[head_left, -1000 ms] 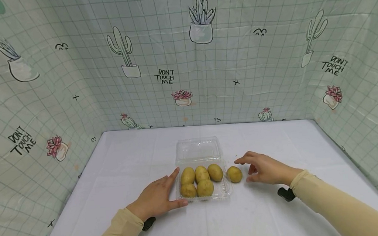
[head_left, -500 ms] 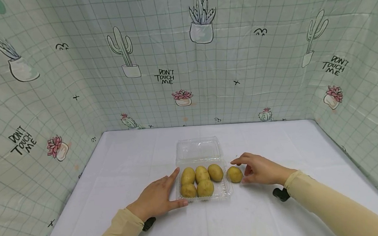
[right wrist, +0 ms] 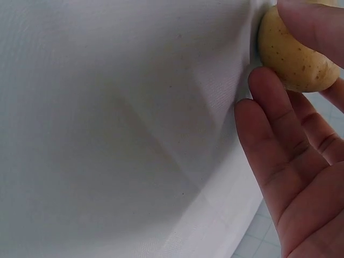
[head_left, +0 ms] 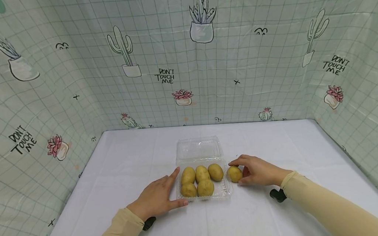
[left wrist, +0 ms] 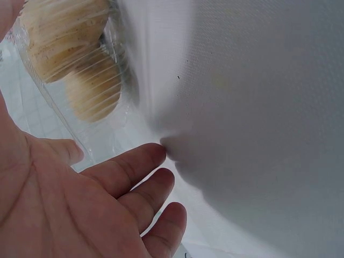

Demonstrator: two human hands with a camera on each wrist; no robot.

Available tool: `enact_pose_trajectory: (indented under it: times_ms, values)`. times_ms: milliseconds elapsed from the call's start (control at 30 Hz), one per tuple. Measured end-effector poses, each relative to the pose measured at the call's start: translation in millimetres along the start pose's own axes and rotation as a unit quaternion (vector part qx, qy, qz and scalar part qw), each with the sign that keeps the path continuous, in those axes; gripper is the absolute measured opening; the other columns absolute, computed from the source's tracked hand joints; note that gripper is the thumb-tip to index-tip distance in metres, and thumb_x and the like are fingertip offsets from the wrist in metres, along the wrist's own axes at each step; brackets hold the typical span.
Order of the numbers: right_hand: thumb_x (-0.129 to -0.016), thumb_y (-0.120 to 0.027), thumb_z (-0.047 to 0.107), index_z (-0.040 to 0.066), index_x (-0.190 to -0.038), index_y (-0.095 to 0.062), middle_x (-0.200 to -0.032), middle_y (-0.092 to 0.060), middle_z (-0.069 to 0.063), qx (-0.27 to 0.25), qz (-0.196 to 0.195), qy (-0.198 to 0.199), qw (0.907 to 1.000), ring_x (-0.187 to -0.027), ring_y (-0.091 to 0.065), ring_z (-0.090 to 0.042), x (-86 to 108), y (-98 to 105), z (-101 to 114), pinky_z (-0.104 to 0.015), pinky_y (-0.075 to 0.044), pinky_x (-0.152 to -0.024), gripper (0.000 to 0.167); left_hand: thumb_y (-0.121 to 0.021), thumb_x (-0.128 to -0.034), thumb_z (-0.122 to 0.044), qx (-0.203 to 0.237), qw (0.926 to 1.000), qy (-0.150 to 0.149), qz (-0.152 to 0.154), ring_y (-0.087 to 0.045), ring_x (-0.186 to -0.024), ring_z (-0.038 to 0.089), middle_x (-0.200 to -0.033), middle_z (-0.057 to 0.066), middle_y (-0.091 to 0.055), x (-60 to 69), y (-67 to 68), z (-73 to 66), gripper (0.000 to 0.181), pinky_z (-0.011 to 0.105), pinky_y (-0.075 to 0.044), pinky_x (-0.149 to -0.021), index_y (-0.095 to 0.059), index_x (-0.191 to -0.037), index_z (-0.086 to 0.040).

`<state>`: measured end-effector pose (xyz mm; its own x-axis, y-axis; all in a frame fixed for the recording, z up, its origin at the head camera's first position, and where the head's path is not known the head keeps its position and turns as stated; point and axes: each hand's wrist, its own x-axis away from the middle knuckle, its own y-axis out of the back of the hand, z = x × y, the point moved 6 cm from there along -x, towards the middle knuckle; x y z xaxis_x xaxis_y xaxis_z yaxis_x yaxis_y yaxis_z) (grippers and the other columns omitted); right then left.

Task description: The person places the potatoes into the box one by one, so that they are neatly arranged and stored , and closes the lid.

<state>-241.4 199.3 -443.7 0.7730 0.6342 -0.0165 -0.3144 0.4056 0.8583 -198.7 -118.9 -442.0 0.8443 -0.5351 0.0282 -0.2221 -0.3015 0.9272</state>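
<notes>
Clear box on white tbl; grn-grid curtain bhnd + both sides.

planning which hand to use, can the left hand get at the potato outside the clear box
Probably not easily: the clear box and five potatoes lie between the left hand and the loose potato, with the right hand at it.

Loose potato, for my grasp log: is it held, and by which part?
The right hand pinches the loose potato by its near and far sides.
</notes>
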Motion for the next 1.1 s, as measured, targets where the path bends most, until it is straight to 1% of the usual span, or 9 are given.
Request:
enact_pose_trajectory:
  times_ms: [133, 367, 633, 833, 1100]
  values:
    - [-0.083, -0.084, 0.019, 0.009, -0.138, -0.058, -0.117, -0.058, 0.004, -0.001, 0.001, 0.001, 1.0, -0.085, -0.061, -0.011, -0.6, -0.3, -0.4, -0.029, -0.053, -0.078, 0.062, -0.06, -0.0838, -0.074, 0.0, 1.0, 0.002, 0.0, -0.046, -0.133, 0.041, -0.148, 0.019, -0.047, -0.2, -0.3, 0.4, 0.106, 0.053, -0.038, -0.107, -0.021, -0.16, -0.012]
    - [-0.083, -0.084, 0.017, 0.008, -0.137, -0.058, -0.121, -0.06, -0.001, -0.008, 0.005, -0.002, 1.0, -0.085, -0.062, -0.011, -0.5, -0.7, -0.1, -0.029, -0.053, -0.077, 0.06, -0.061, -0.0842, -0.073, 0.001, 1.0, 0.0, 0.0, -0.047, -0.133, 0.041, -0.147, 0.02, -0.047, -0.2, 0.3, -0.2, 0.105, 0.053, -0.038, -0.107, -0.021, -0.16, -0.012]
    - [-0.083, -0.083, 0.016, 0.008, -0.136, -0.058, -0.109, -0.063, 0.004, -0.021, 0.008, -0.009, 0.9997, -0.08, -0.06, -0.009, 0.1, -0.6, 0.5, -0.028, -0.052, -0.074, 0.058, -0.062, -0.0838, -0.072, 0.002, 1.0, 0.002, -0.001, -0.047, -0.132, 0.041, -0.146, 0.02, -0.048, 0.2, 0.6, -0.5, 0.105, 0.053, -0.038, -0.107, -0.022, -0.16, -0.012]
    - [-0.084, -0.083, 0.02, 0.009, -0.134, -0.059, -0.096, -0.063, 0.007, -0.013, 0.01, -0.023, 0.9996, -0.079, -0.058, -0.008, 0.6, -1.0, -0.9, -0.028, -0.051, -0.072, 0.057, -0.062, -0.0835, -0.073, 0.003, 1.0, 0.006, 0.001, -0.047, -0.132, 0.041, -0.147, 0.019, -0.047, 0.0, 0.6, -0.9, 0.105, 0.054, -0.038, -0.106, -0.023, -0.16, -0.012]
    - [-0.083, -0.084, 0.022, 0.009, -0.132, -0.059, -0.095, -0.062, 0.008, -0.011, 0.008, -0.024, 0.9996, -0.079, -0.058, -0.007, 0.7, -0.3, -1.7, -0.028, -0.051, -0.072, 0.056, -0.063, -0.0841, -0.071, 0.002, 1.0, 0.005, 0.0, -0.047, -0.132, 0.041, -0.146, 0.02, -0.048, -0.3, 0.9, -1.3, 0.104, 0.054, -0.039, -0.106, -0.023, -0.16, -0.011]
